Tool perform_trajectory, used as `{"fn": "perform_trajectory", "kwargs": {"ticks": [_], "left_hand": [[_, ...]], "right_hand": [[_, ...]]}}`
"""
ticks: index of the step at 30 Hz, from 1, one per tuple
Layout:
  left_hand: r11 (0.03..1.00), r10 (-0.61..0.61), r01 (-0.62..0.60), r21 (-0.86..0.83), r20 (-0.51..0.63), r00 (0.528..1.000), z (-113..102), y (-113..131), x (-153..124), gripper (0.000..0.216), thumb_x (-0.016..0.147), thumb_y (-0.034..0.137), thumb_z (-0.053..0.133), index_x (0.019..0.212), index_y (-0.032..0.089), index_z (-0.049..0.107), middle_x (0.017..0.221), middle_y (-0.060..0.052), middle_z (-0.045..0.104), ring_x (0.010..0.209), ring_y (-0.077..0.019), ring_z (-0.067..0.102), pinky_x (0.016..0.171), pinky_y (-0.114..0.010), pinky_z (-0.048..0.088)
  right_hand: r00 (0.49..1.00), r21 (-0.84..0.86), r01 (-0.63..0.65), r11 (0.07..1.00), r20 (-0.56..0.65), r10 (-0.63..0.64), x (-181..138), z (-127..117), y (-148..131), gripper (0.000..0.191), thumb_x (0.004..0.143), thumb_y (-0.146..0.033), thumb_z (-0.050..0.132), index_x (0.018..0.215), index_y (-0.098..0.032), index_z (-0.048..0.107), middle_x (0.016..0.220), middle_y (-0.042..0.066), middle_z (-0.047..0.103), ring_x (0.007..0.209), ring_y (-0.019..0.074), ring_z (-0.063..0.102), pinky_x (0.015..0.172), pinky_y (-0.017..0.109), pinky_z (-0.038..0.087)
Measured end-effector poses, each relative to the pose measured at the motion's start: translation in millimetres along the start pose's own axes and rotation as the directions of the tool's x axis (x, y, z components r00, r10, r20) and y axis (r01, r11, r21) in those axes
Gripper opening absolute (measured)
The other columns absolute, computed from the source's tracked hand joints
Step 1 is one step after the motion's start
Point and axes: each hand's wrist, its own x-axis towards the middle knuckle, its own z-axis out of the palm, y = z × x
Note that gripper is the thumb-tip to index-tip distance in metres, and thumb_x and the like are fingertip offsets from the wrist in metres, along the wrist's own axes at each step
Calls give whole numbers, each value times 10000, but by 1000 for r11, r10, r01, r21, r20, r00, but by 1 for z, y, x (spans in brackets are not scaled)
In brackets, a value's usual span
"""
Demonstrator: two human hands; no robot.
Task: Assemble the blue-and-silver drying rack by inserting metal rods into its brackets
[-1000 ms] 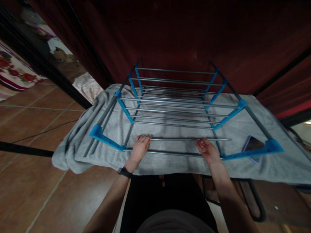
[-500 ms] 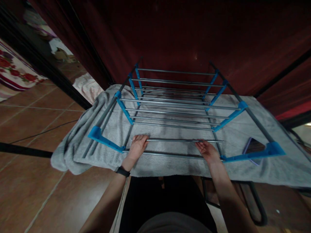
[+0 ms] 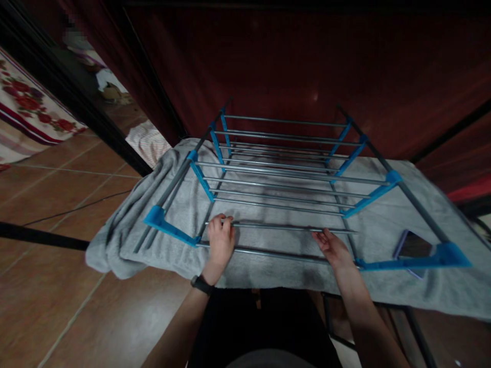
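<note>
A metal rack (image 3: 284,168) with grey rods and blue plastic side pieces lies on a grey towel (image 3: 126,230) spread over a table. My left hand (image 3: 221,240) is closed round the left end of a loose grey rod (image 3: 280,227) near the rack's front. At the rod's right part, my right hand (image 3: 333,246) holds it with fingers curled under. The rod lies level, just above the front crossbar. A dark watch sits on my left wrist.
A phone (image 3: 412,245) lies on the towel at the right, beside a blue side piece (image 3: 422,261). A dark red wall stands behind the table. Brown floor tiles and a black bar are at the left, with a flowered cloth (image 3: 26,110) further back.
The loose rod has shifted a little to the left in both hands, and my left hand has closed more firmly round its end. The camera has tilted slightly.
</note>
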Motion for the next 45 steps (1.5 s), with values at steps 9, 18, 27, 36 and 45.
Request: {"fn": "perform_trajectory", "kwargs": {"ticks": [9,18,27,36,45], "left_hand": [[636,-420,394,-664,131,898,-3,26,-9,100,914,309,664,968,225,657,970,-96,681,1005,-267,644,967,-446,512],[-535,-546,457,-711,704,454,10,16,17,234,808,-37,580,907,174,603,854,-81,756,811,-195,760,857,-363,604],[-640,-501,468,-610,793,347,12,-10,27,186,892,-7,519,861,152,611,848,-105,748,800,-203,761,802,-366,623],[-616,-543,496,-611,786,294,16,-22,32,189,930,15,517,859,145,634,833,-85,728,787,-167,739,839,-310,609],[-575,-566,571,-586,789,240,23,-25,46,362,1057,192,335,789,169,577,810,-80,702,754,-170,721,682,-300,621]], "right_hand": [[999,-1,25,1000,27,-25,-1,1,3,237,891,-64,662,709,-199,592,630,-8,665,651,152,710,733,323,677],[996,-17,7,1000,84,-5,5,-4,9,217,895,-49,625,747,-208,614,681,3,685,690,161,726,761,332,681],[998,-39,-23,999,56,25,4,-1,7,179,869,-47,543,840,-185,654,823,65,753,814,180,755,770,317,674],[994,-46,109,993,-29,-110,15,-9,-1,181,821,-85,572,746,-248,550,718,-5,705,675,151,737,726,292,664],[969,17,228,973,-105,-225,14,-9,-3,190,811,-183,681,739,-249,519,630,-66,654,627,134,695,754,316,651]]}}
